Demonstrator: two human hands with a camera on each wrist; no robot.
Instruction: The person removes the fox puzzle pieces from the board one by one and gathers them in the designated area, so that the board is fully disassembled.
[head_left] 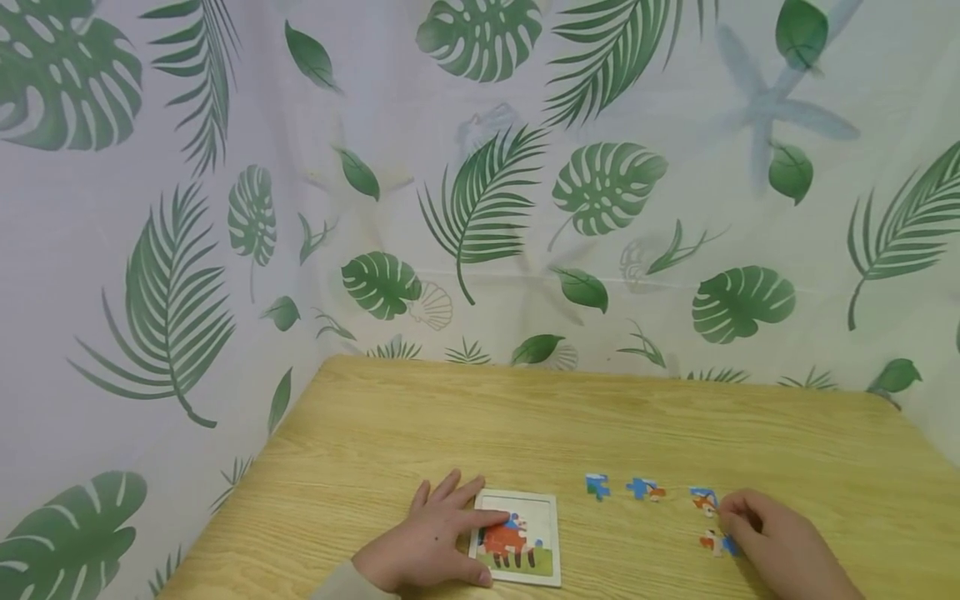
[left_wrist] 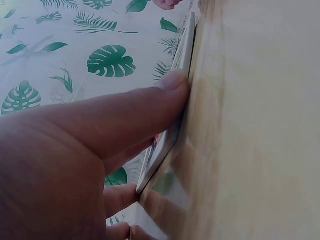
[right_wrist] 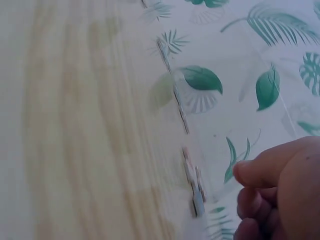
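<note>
- While the left hand [head_left: 433, 540] rests on the white puzzle tray [head_left: 557, 537], its grip is spread apart: the index finger lies over the picture, and the thumb touches the near left part of the rim.
- Lying flat on the wood-grain surface [head_left: 465, 425], the tray shows a red animal [head_left: 504, 542] on green ground, with a pale area above.
- The right hand [head_left: 780, 537] has its grip together, fingers curled in towards the thumb, just beside the loose pieces; the right wrist view shows it apart from them.
- Four puzzle pieces lie to the right of the tray: a blue-and-green piece [head_left: 597, 486], a blue-and-brown piece [head_left: 643, 488], a blue-edged piece [head_left: 702, 500] near the right fingertips, and a red-and-blue piece [head_left: 716, 543] below that one.
- Behind the surface hangs a white sheet [head_left: 510, 108] printed with green leaves.
- A light sleeve [head_left: 352, 585] shows at the left wrist.
</note>
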